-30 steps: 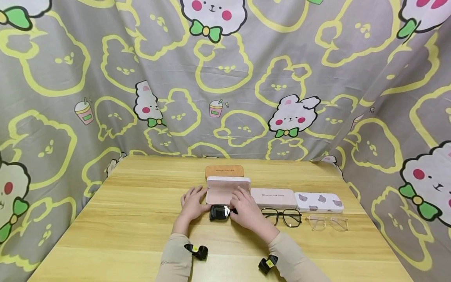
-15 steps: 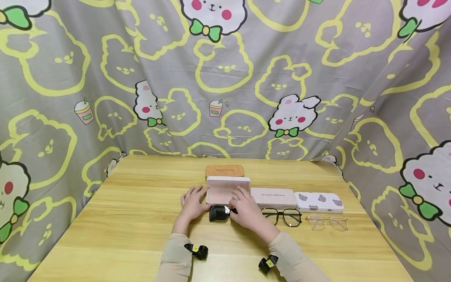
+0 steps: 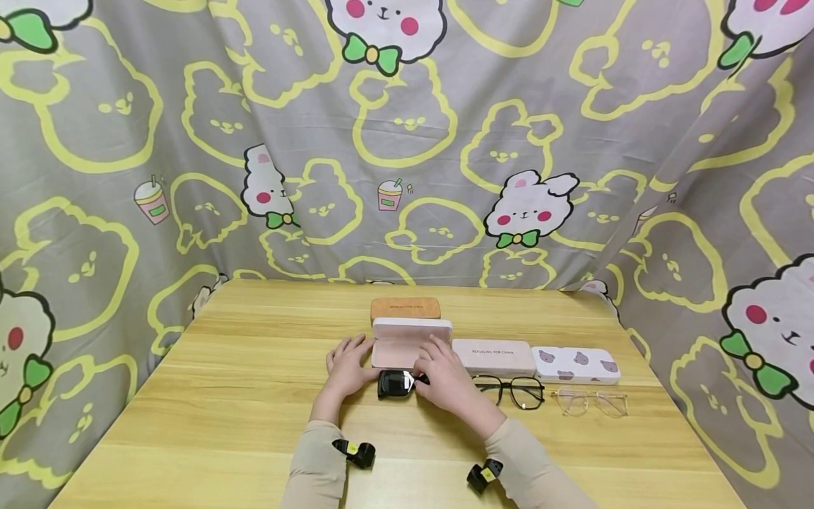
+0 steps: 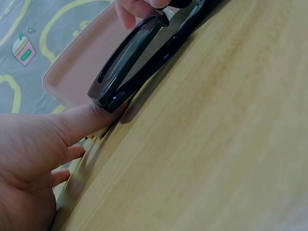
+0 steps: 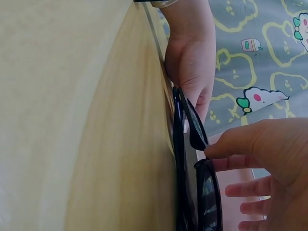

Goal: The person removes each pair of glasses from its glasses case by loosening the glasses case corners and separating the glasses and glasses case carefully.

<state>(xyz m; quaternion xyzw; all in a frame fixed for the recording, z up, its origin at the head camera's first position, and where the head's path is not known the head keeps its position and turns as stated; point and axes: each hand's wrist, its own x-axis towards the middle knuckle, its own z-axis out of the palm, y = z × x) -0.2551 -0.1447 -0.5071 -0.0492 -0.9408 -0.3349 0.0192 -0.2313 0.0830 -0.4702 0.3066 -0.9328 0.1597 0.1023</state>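
Observation:
Black sunglasses (image 3: 394,384) stand lens-side toward me on the table, just before an open glasses case (image 3: 388,353) with a pale pink lining. My right hand (image 3: 445,376) pinches them near the bridge between thumb and index finger (image 5: 240,139), hiding one lens in the head view. The right hand's other fingers spread over the case. With straight fingers, my left hand (image 3: 348,367) rests beside the case's left end. Its thumb (image 4: 84,120) touches or nearly touches the outer end of the sunglasses (image 4: 139,62).
An orange case (image 3: 405,308) stands behind the open one. To the right are a shut pink case (image 3: 494,358) and a white bear-print case (image 3: 577,365). Black-framed glasses (image 3: 511,391) and thin gold-framed glasses (image 3: 591,401) lie before them. A patterned curtain (image 3: 432,155) surrounds the table.

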